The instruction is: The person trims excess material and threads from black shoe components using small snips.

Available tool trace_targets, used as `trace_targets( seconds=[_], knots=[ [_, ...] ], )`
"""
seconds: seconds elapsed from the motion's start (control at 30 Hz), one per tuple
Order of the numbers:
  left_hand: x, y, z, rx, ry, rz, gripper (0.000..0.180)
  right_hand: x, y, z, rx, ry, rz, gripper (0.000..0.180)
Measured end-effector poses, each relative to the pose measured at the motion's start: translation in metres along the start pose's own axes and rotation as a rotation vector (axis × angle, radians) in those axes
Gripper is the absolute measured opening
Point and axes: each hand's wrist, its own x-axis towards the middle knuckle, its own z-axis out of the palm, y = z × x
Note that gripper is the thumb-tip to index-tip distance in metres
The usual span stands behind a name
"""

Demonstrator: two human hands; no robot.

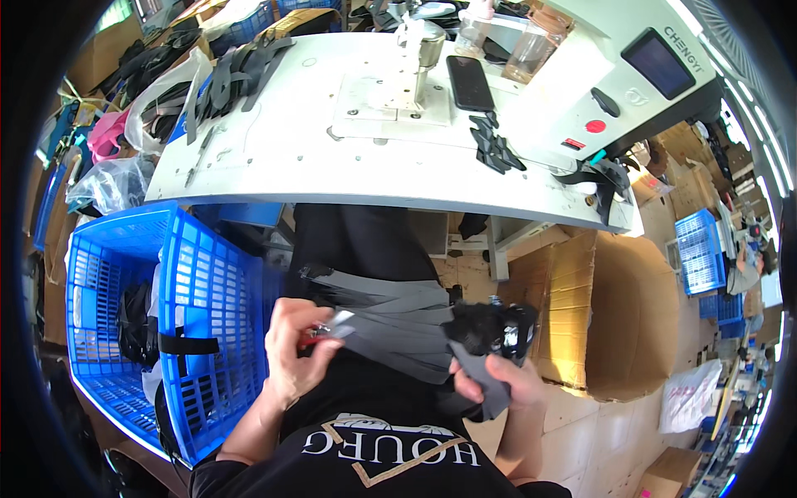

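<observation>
Two hands are working over the lap: the left hand [292, 347] is closing its thumb and fingers on a small red-and-silver tool [336, 324], too blurred to name, while the right hand [513, 380] is curling around a grey strap bundle [480, 365] with a glossy black end [515, 329], leaving no clear gap between fingers and straps. Several loose grey strips [394, 324] are lying across the lap between the hands, fanning apart and resting on the black clothing [357, 236] without anything visibly pinning them. If the knees were shifting, those strips could be sliding off onto the tiled floor [573, 432], since the cloth is sloping and the pile is loose. The tool is sitting right beside the strips, so a careless turn of the left wrist could be nicking or snagging one, if its bright end is sharp, which I cannot tell. The right hand's straps could be splaying if its fingers were slackening, and a wide swing could be knocking them against the cardboard box [569, 315] nearby.
</observation>
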Motion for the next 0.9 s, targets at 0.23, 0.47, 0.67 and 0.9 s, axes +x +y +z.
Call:
trace_targets(
  seconds=[0.23,0.47,0.67,0.9],
  knots=[
    [0.042,0.020,0.006,-0.073,-0.156,0.362,0.044,0.009,0.026,0.015,0.187,-0.108,0.174,0.050],
    [0.041,0.015,0.006,-0.022,-0.144,0.463,0.038,0.009,0.026,0.021,0.171,-0.025,0.189,0.047],
    [0.042,0.016,0.006,-0.027,-0.162,0.409,0.036,0.012,0.029,0.019,0.195,-0.109,0.182,0.045],
    [0.043,0.024,0.011,-0.293,-0.139,0.153,0.036,0.010,0.027,0.025,0.216,-0.038,0.161,0.040]
  ],
)
